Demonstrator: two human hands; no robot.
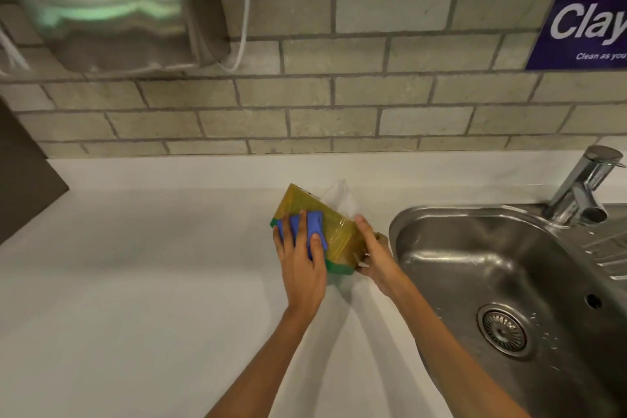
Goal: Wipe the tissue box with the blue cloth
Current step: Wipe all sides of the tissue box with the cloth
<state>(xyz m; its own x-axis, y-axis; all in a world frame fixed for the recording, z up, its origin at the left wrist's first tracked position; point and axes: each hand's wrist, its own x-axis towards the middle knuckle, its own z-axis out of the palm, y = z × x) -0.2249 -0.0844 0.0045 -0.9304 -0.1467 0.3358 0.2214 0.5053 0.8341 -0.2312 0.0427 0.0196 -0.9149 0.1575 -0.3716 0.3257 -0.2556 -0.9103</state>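
The tissue box (339, 231) is yellow-brown with a green base and is tilted up off the white counter (152, 282). A white tissue (339, 195) sticks out of its top toward the wall. My left hand (300, 258) presses the folded blue cloth (317, 229) flat against the box's near side, with fingers spread over the cloth. My right hand (375, 256) grips the box's right end and holds it tilted.
A steel sink (509, 265) with a drain lies just right of the box, and its tap (583, 187) stands at the back right. On the tiled wall hang a steel paper-towel dispenser (101, 10) and a purple sign (587, 20). A dark panel (23, 173) stands at the far left.
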